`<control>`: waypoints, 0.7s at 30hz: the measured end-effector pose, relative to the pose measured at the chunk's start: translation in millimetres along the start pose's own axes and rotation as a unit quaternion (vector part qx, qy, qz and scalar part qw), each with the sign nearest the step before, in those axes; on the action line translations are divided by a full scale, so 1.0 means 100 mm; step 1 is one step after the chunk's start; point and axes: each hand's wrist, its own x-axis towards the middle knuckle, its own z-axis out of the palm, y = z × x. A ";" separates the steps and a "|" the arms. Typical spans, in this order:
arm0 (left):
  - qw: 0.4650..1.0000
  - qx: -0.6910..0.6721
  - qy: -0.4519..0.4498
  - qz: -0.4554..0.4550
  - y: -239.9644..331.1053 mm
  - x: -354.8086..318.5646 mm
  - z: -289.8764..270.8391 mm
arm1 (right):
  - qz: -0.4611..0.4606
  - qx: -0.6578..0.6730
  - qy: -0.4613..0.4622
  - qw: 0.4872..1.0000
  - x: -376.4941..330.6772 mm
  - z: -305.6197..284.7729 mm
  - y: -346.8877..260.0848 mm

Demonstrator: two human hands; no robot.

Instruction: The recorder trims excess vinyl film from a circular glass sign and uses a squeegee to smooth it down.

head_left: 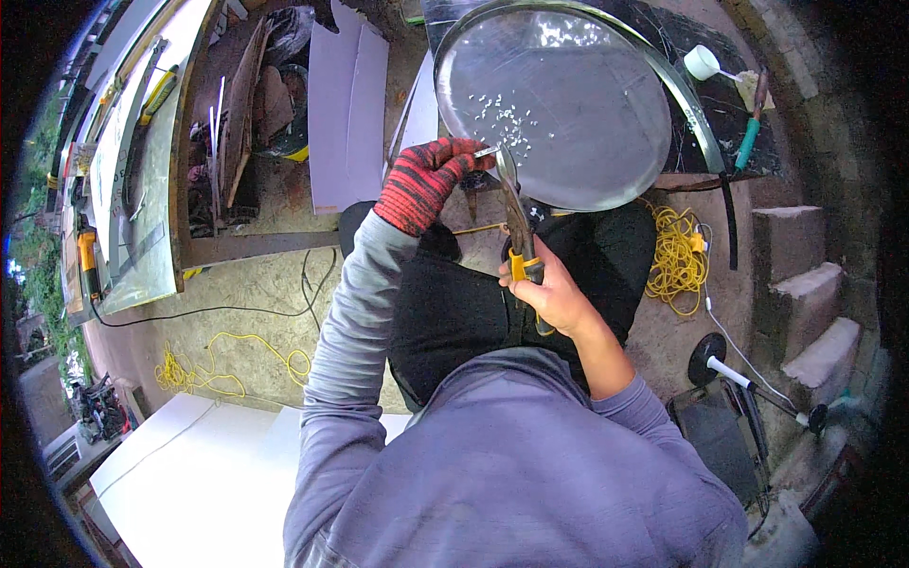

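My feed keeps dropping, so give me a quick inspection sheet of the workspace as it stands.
Surface: round shiny metal tray on a dark bench, with small white snipped bits scattered on it.
Job's things: yellow-handled metal snips; small pale strip at the blades.
Clutter: white boards, white panel, green-handled tool, white scoop.
Grips: left hand, in a red-and-black knit glove, pinches the strip; right hand, bare, is closed on the snips' handles.
Cables: coiled yellow cord, loose yellow cord, black cable on the floor.
Surroundings: concrete steps, cluttered workbench.
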 end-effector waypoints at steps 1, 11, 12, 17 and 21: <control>1.000 0.004 0.002 -0.021 0.03 0.00 0.01 | -0.003 -0.011 0.002 1.000 0.01 0.00 0.01; 1.000 0.020 0.005 0.013 -0.11 0.07 0.01 | 0.000 -0.129 0.023 0.991 0.02 0.00 -0.08; 1.000 0.019 0.006 0.013 -0.12 0.08 0.02 | 0.004 -0.133 0.027 0.991 0.01 0.01 -0.14; 0.999 0.040 0.001 0.029 -0.19 0.12 -0.01 | -0.018 -0.118 0.059 0.991 0.00 0.06 -0.09; 1.000 0.014 0.004 -0.002 -0.11 0.09 0.00 | -0.017 -0.152 0.076 0.985 0.03 0.08 -0.01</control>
